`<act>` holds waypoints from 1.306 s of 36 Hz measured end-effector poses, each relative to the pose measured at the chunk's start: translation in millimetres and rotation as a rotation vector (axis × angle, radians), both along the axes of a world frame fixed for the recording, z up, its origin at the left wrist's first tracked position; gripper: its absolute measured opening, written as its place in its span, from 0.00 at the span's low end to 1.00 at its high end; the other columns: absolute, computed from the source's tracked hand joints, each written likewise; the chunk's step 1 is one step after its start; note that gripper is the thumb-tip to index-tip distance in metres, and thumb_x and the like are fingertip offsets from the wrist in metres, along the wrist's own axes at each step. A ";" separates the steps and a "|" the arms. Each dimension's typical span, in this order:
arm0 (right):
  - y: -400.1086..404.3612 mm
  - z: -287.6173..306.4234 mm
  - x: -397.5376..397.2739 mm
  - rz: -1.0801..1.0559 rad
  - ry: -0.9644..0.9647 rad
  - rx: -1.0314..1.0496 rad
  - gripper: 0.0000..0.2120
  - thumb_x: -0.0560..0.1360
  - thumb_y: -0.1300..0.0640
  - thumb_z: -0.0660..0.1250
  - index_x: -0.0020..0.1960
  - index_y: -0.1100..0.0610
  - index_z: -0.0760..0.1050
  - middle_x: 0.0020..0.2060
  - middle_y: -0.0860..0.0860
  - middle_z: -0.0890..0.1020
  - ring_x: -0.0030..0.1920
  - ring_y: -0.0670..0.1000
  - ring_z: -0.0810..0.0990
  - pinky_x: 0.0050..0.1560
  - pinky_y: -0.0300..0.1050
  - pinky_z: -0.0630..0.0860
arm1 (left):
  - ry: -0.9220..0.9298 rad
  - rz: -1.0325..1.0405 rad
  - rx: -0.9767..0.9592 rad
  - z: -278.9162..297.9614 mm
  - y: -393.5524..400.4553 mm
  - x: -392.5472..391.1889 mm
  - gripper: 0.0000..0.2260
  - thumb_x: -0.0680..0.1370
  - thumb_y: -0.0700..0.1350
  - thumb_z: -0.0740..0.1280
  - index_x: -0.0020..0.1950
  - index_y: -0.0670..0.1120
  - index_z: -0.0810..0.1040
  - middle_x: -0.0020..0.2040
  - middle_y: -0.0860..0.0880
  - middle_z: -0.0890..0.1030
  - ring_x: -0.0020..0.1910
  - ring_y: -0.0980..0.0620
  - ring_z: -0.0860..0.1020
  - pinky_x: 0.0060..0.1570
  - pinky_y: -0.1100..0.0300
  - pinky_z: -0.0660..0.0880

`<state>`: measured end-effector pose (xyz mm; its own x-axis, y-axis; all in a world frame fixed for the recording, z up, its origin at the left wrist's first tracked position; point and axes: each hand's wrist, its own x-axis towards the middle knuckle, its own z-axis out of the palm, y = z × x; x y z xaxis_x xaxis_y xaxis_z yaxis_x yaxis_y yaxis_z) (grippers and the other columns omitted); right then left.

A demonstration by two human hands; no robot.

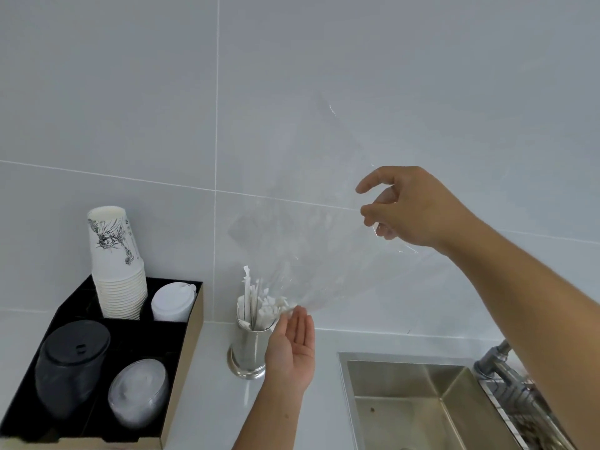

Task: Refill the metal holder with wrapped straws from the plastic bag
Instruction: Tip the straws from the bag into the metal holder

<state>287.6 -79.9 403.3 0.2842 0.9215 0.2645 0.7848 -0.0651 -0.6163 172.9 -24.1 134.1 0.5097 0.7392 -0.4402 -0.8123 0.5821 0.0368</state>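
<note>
A shiny metal holder point(248, 352) stands on the white counter against the tiled wall, packed with white wrapped straws point(256, 303) that stick out of its top. My right hand point(409, 209) is raised high and pinches the upper end of a clear plastic bag point(324, 254). The bag hangs slanted, its lower mouth down at the straws. My left hand point(292, 349) sits just right of the holder, palm up and fingers flat, touching the bag's mouth and the straw tips. The bag looks see-through; I cannot tell whether any straws are inside.
A black organiser tray point(181, 339) at the left holds a stack of paper cups point(118, 264), white lids point(172, 302), black lids point(73, 365) and clear lids point(138, 394). A steel sink point(422, 407) with a faucet point(500, 362) lies at the right.
</note>
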 end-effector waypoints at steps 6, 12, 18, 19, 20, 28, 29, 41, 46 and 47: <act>-30.5 4.8 16.2 -0.006 0.046 0.053 0.11 0.72 0.61 0.69 0.49 0.47 0.78 0.33 0.50 0.86 0.30 0.50 0.83 0.39 0.51 0.84 | 0.046 -0.007 0.046 7.0 -9.2 2.9 0.07 0.76 0.40 0.69 0.52 0.38 0.79 0.42 0.43 0.86 0.39 0.51 0.86 0.36 0.58 0.83; -64.9 1.9 40.8 -0.032 0.095 0.112 0.12 0.71 0.62 0.69 0.50 0.48 0.78 0.33 0.50 0.85 0.30 0.51 0.83 0.37 0.48 0.84 | 0.118 -0.028 0.078 8.4 -18.7 10.3 0.04 0.78 0.39 0.67 0.48 0.39 0.79 0.36 0.45 0.86 0.34 0.53 0.85 0.34 0.60 0.82; -91.4 -8.7 63.0 -0.051 0.158 0.136 0.11 0.72 0.63 0.69 0.51 0.49 0.79 0.32 0.50 0.86 0.30 0.52 0.83 0.32 0.41 0.82 | 0.178 -0.064 0.100 4.9 -32.3 14.0 0.03 0.78 0.40 0.68 0.47 0.40 0.79 0.35 0.47 0.85 0.33 0.55 0.84 0.32 0.61 0.81; -95.1 -11.7 66.4 -0.053 0.170 0.138 0.11 0.72 0.63 0.69 0.51 0.49 0.79 0.32 0.51 0.86 0.30 0.51 0.82 0.32 0.41 0.81 | 0.186 -0.063 0.101 3.8 -35.6 15.3 0.03 0.78 0.40 0.68 0.47 0.40 0.79 0.35 0.47 0.85 0.32 0.55 0.84 0.32 0.61 0.81; -98.6 -14.9 69.3 -0.053 0.178 0.139 0.11 0.72 0.63 0.69 0.51 0.49 0.79 0.32 0.51 0.86 0.29 0.50 0.82 0.32 0.41 0.80 | 0.195 -0.061 0.102 1.6 -38.6 15.5 0.03 0.78 0.40 0.68 0.47 0.40 0.79 0.35 0.47 0.85 0.32 0.55 0.84 0.32 0.61 0.81; -121.7 -37.7 94.4 -0.040 0.292 0.164 0.09 0.74 0.61 0.70 0.50 0.48 0.80 0.32 0.52 0.85 0.29 0.50 0.82 0.33 0.44 0.82 | 0.275 -0.050 0.127 -9.8 -51.2 7.1 0.04 0.78 0.40 0.67 0.47 0.40 0.79 0.38 0.47 0.85 0.41 0.53 0.82 0.33 0.60 0.81; -124.1 -42.4 96.8 -0.037 0.316 0.169 0.08 0.74 0.60 0.69 0.50 0.48 0.80 0.32 0.53 0.85 0.28 0.50 0.82 0.34 0.46 0.82 | 0.289 -0.044 0.136 -10.8 -52.4 5.0 0.04 0.78 0.40 0.67 0.47 0.40 0.79 0.38 0.47 0.85 0.42 0.52 0.82 0.33 0.60 0.82; -154.3 -113.5 117.8 -0.069 0.623 0.204 0.07 0.79 0.63 0.65 0.49 0.55 0.81 0.30 0.60 0.83 0.26 0.52 0.77 0.28 0.43 0.78 | 0.476 -0.049 0.177 -26.3 -63.8 -33.7 0.03 0.76 0.42 0.71 0.45 0.43 0.80 0.35 0.49 0.85 0.30 0.55 0.82 0.32 0.62 0.80; -169.5 -149.9 126.4 -0.093 0.744 0.179 0.08 0.78 0.63 0.65 0.49 0.55 0.82 0.31 0.61 0.82 0.26 0.53 0.76 0.27 0.44 0.76 | 0.551 -0.069 0.209 -37.3 -75.3 -49.8 0.03 0.76 0.42 0.70 0.45 0.42 0.81 0.36 0.47 0.85 0.31 0.55 0.82 0.33 0.61 0.81; -171.7 -156.0 127.4 -0.107 0.753 0.173 0.07 0.78 0.63 0.66 0.49 0.54 0.82 0.31 0.60 0.83 0.26 0.53 0.77 0.27 0.43 0.77 | 0.566 -0.077 0.216 -38.3 -77.3 -52.5 0.03 0.76 0.41 0.70 0.45 0.42 0.81 0.36 0.47 0.85 0.32 0.54 0.83 0.33 0.61 0.81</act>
